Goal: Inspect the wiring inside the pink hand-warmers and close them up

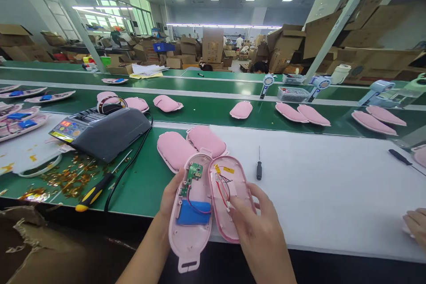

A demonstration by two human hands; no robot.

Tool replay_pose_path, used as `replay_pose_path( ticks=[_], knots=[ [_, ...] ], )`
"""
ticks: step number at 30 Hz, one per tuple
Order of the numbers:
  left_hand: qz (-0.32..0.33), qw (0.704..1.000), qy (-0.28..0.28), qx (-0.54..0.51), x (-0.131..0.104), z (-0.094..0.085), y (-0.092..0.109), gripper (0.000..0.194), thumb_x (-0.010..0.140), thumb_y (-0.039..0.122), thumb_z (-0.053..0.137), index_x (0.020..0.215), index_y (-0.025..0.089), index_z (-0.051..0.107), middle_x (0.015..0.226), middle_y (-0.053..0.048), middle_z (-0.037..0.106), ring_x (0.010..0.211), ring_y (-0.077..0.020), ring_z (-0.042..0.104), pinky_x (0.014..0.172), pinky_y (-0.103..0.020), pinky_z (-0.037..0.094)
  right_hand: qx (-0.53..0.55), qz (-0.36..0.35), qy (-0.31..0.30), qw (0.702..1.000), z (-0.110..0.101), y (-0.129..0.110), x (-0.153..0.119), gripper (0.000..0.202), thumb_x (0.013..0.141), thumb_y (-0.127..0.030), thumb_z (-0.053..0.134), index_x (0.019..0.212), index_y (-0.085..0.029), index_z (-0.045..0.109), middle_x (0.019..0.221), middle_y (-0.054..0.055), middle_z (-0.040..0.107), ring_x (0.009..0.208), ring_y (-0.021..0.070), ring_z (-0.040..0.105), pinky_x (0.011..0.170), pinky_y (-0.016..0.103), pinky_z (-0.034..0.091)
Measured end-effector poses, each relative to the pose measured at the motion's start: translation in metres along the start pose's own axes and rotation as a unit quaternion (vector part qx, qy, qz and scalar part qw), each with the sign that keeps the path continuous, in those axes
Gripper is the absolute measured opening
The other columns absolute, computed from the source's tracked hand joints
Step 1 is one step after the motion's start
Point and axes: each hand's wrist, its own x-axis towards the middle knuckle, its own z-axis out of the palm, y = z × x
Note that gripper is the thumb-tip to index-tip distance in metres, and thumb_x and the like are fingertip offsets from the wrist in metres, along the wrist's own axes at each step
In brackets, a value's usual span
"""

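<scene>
My left hand (pixel 170 195) grips the outer edge of a pink plastic shell half (pixel 191 242), its inside facing up. A green circuit board (pixel 195 171) and a blue battery pack (pixel 194 212) sit in it, joined by thin wires. My right hand (pixel 256 217) is closed around the matching pink shell half (pixel 221 226); its fingers are at red and black wires with a white connector (pixel 228 206). Yellow tape (pixel 228 170) sticks inside this half. The two halves lie side by side, touching. Two closed pink cases (pixel 175 151) rest just beyond.
A small screwdriver (pixel 259 169) lies on the white sheet (pixel 319 186). At left are a grey tape dispenser (pixel 103 131), a yellow-black screwdriver (pixel 96 191) and tape scraps (pixel 69 177). More pink cases (pixel 241 109) line the green bench. Another person's hand (pixel 417 226) is at far right.
</scene>
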Motion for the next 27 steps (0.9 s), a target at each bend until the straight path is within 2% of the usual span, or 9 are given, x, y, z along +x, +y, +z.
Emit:
replay_pose_path(
  ticks=[2,5,9,12,16,18,22,27],
  knots=[
    [0.01,1.0,0.011,0.0,0.0,-0.002,0.001,0.045,0.085,0.048,0.053,0.105,0.013,0.072,0.101,-0.012,0.075,0.112,-0.0333,0.062,0.105,-0.047,0.035,-0.016,-0.026,0.021,0.999,-0.001,-0.003,0.0,0.023,0.091,-0.022,0.051,0.098,-0.035,0.069,0.128,0.007,0.049,0.112,0.0282,0.049,0.085,0.043,0.044],
    [0.006,0.999,0.036,-0.005,-0.002,-0.006,0.001,0.049,0.083,0.05,0.053,0.109,0.011,0.07,0.101,-0.013,0.075,0.108,-0.0343,0.063,0.103,-0.048,0.038,-0.031,-0.03,0.066,0.997,-0.002,-0.012,0.001,0.026,0.09,-0.017,0.053,0.094,-0.035,0.07,0.124,0.007,0.054,0.109,0.0306,0.047,0.085,0.046,0.033],
    [0.016,0.997,0.07,0.003,-0.004,-0.012,-0.001,0.044,0.083,0.044,0.053,0.105,0.011,0.072,0.093,-0.012,0.076,0.102,-0.0329,0.066,0.099,-0.046,0.042,0.016,-0.035,0.078,0.996,-0.001,-0.024,0.005,0.026,0.09,-0.014,0.053,0.088,-0.033,0.07,0.093,0.003,0.065,0.089,0.0206,0.055,0.078,0.039,0.025],
    [0.018,0.996,0.082,0.008,-0.006,-0.013,-0.004,0.041,0.082,0.044,0.053,0.096,0.012,0.074,0.087,-0.01,0.076,0.1,-0.0324,0.066,0.098,-0.044,0.042,0.064,-0.05,0.044,0.996,0.003,-0.028,0.01,0.024,0.091,-0.014,0.051,0.084,-0.029,0.068,0.074,-0.003,0.063,0.07,0.0122,0.055,0.073,0.034,0.024],
    [0.009,0.996,0.083,0.034,-0.006,-0.012,-0.006,0.045,0.08,0.048,0.054,0.104,0.012,0.07,0.097,-0.011,0.074,0.104,-0.0329,0.064,0.097,-0.044,0.042,0.116,-0.057,0.006,0.992,0.008,-0.03,0.022,0.018,0.089,-0.013,0.053,0.08,-0.024,0.064,0.081,-0.002,0.066,0.07,0.0117,0.057,0.073,0.028,0.032],
    [0.007,0.996,0.071,0.044,-0.005,-0.012,-0.006,0.046,0.082,0.046,0.053,0.111,0.013,0.067,0.104,-0.012,0.073,0.107,-0.0327,0.062,0.099,-0.045,0.041,0.151,-0.037,-0.016,0.988,0.009,-0.031,0.032,0.019,0.087,-0.011,0.052,0.076,-0.022,0.062,0.084,-0.001,0.067,0.069,0.0125,0.057,0.068,0.026,0.036],
    [0.011,0.998,0.043,0.047,-0.003,-0.012,-0.004,0.047,0.087,0.043,0.045,0.118,0.014,0.065,0.113,-0.012,0.07,0.116,-0.0329,0.058,0.105,-0.045,0.036,0.176,0.015,-0.082,0.981,0.004,-0.031,0.051,0.025,0.082,-0.008,0.047,0.06,-0.02,0.052,0.061,-0.002,0.059,0.052,0.0111,0.05,0.052,0.024,0.032],
    [0.041,0.996,0.049,0.056,0.0,-0.002,-0.005,0.045,0.089,0.038,0.045,0.119,0.012,0.065,0.116,-0.012,0.07,0.122,-0.0326,0.054,0.108,-0.043,0.033,0.161,0.093,-0.137,0.973,-0.004,-0.03,0.065,0.029,0.083,-0.014,0.045,0.054,-0.02,0.041,0.058,0.0,0.054,0.054,0.0126,0.048,0.051,0.024,0.029]
  ],
)
